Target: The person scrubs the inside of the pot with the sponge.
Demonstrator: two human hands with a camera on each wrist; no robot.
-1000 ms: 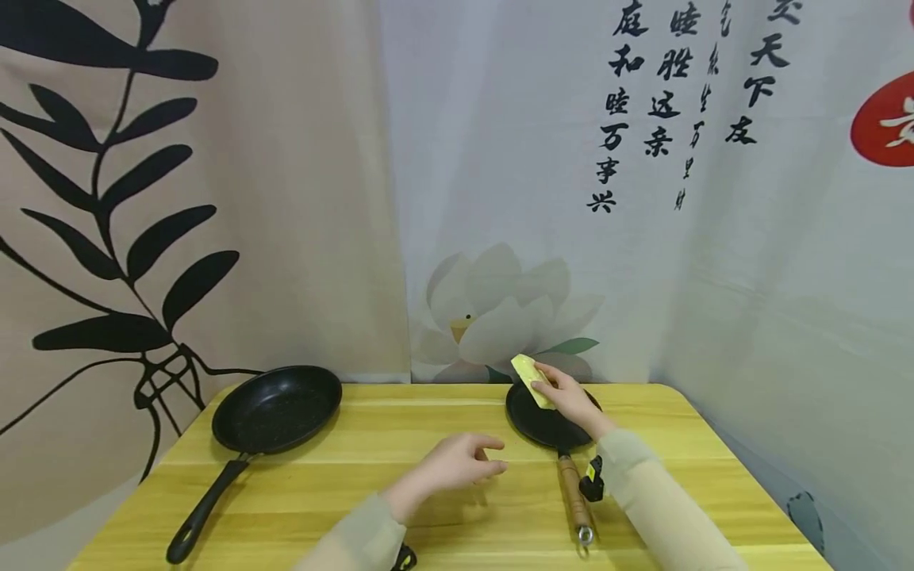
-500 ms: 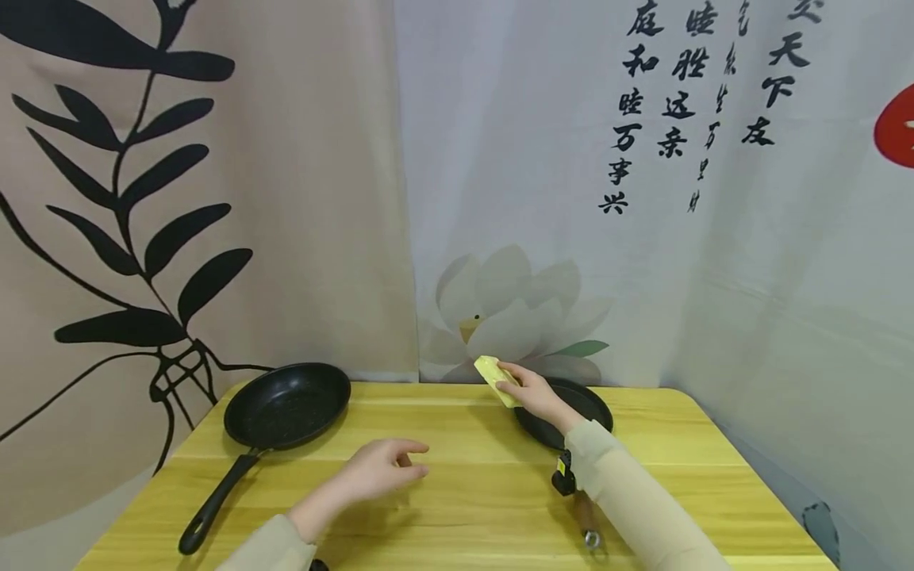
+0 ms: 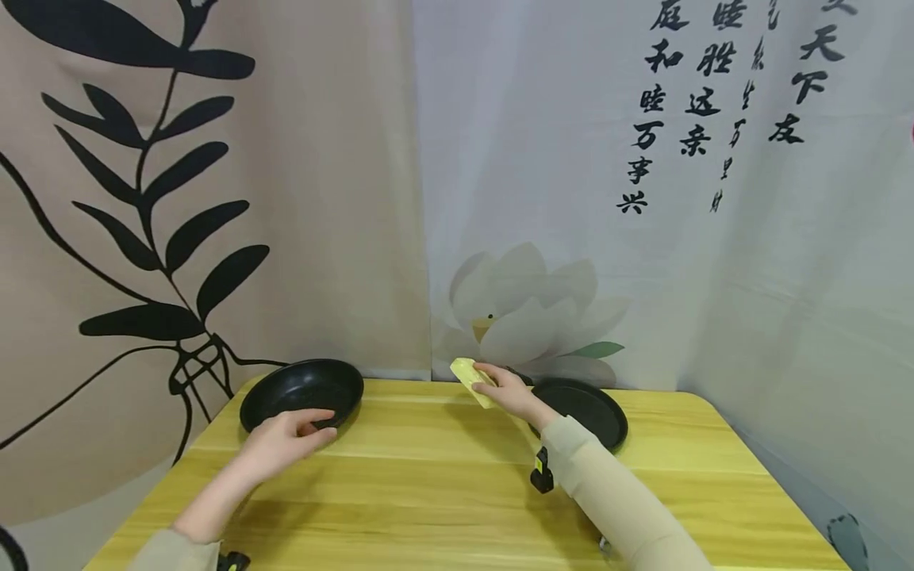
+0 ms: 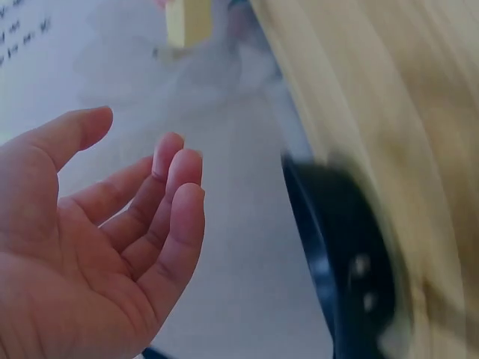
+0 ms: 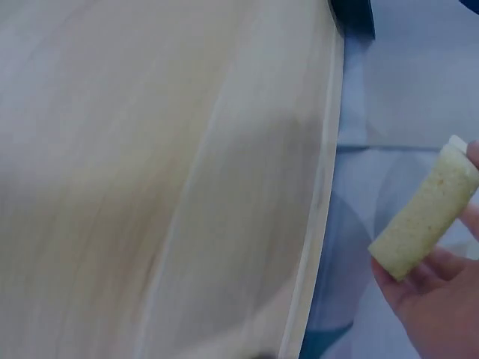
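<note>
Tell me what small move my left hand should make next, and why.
Probably lower your left hand to steady the left pan: that hand holds nothing and is the nearer one to the pan, while the right hand is busy holding the yellow block, so the left seems the free one for it.

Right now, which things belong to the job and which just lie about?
Probably the job:
pale yellow oblong block, in the right hand
deeper round black pan, near the left hand
perhaps the flatter round black pan, in neither hand

Probably background:
yellow wooden table
light printed fabric backdrop
</note>
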